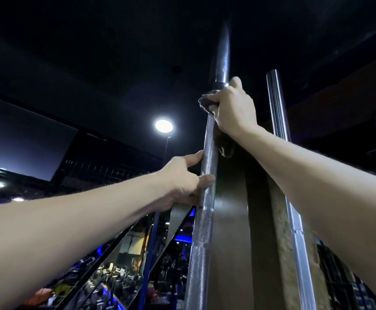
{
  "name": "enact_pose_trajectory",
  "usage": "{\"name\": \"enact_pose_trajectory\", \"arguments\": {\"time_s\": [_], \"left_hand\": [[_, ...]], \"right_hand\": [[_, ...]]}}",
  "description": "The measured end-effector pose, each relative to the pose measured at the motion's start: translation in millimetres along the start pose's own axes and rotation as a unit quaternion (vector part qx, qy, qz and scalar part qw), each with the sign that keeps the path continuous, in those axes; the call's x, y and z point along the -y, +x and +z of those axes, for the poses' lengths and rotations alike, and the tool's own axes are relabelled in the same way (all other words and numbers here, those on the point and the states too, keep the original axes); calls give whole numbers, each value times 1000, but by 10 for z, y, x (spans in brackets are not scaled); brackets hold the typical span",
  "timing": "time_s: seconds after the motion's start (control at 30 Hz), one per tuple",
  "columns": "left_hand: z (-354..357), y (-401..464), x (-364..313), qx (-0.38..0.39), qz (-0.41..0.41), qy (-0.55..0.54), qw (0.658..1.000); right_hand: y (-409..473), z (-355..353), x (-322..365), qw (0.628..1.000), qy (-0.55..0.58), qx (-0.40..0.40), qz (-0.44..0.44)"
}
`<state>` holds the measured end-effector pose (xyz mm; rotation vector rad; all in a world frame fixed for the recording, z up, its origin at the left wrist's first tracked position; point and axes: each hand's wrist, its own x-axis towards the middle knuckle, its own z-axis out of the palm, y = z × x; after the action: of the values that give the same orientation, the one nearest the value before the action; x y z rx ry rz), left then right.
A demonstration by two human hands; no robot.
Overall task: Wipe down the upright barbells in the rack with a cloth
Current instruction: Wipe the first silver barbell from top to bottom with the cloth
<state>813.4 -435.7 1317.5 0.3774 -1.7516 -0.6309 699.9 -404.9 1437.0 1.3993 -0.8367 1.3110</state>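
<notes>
Head-worn view — steeply upward, close along the barbell (206, 182)

no readable text, labels, brands, numbers or signs anywhere

Both bare forearms reach upward toward the near barbell (206, 175). The right hand (233, 108) is higher, its fingers curled round the bar with a dark cloth (206, 101) bunched under them. The left hand (182, 180) sits lower on the same bar, thumb and forefinger pinching its knurled shaft.

Right hand (231, 110) above left hand (182, 177) on near barbell (201, 220) (second barbell (278, 113) rightward).
</notes>
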Motion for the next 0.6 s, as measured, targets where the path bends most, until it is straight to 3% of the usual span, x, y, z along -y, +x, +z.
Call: {"name": "enact_pose_trajectory", "arguments": {"time_s": [0.1,0.23,0.33,0.4,0.47,0.6], "left_hand": [[-18,-17,-7,-2,-1,-9,1000],[-39,-21,-5,3,7,-8,1000],[-46,-15,-12,2,4,-3,1000],[-40,-18,-13,2,3,-1,1000],[-44,-15,-15,2,10,-1,1000],[-46,-48,-31,9,16,12,1000]], "right_hand": [[-160,39,33,999,19,-23,-23],[-313,34,215,976,-179,19,-120],[-172,46,243,967,-211,13,-140],[-106,65,158,990,-124,-16,-67],[-89,118,47,998,33,-59,17],[-136,195,-78,915,326,-117,206]]}}
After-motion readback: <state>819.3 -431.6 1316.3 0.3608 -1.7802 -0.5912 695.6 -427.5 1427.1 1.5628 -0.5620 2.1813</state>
